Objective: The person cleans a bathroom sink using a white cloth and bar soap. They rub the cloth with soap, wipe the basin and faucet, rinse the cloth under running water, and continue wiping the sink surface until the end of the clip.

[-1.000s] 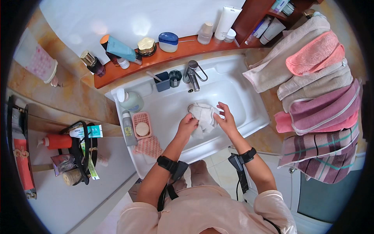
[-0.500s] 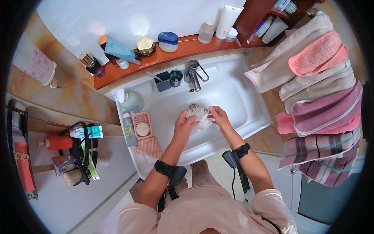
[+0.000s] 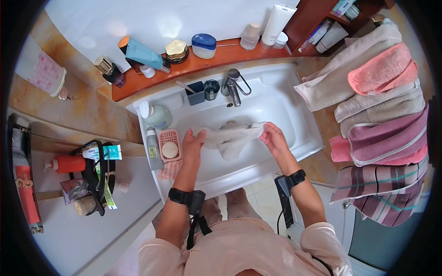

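Stretched out over the white washbasin [image 3: 294,110] is a thin whitish cloth [image 3: 230,136], with a loose flap hanging from its middle. My left hand [image 3: 193,141] pinches one end. At the other end, the fingertips of my right hand [image 3: 274,137] are closed on a corner. Behind the cloth stands the metal tap [image 3: 235,89], and no stream of water shows from it. The cloth partly covers the drain. Whether it is wet I cannot tell.
Along the basin's left rim are a pump bottle [image 3: 159,117], a grey tube [image 3: 154,149], a pink soap dish [image 3: 170,138] and a checked pink cloth [image 3: 170,170]. Toiletries line the wooden shelf [image 3: 193,64]. Several towels [image 3: 386,124] hang at the right.
My hands have moved apart, left hand leftward and right hand rightward. The cloth, bunched between them before, is now spread out. The view has shifted slightly.
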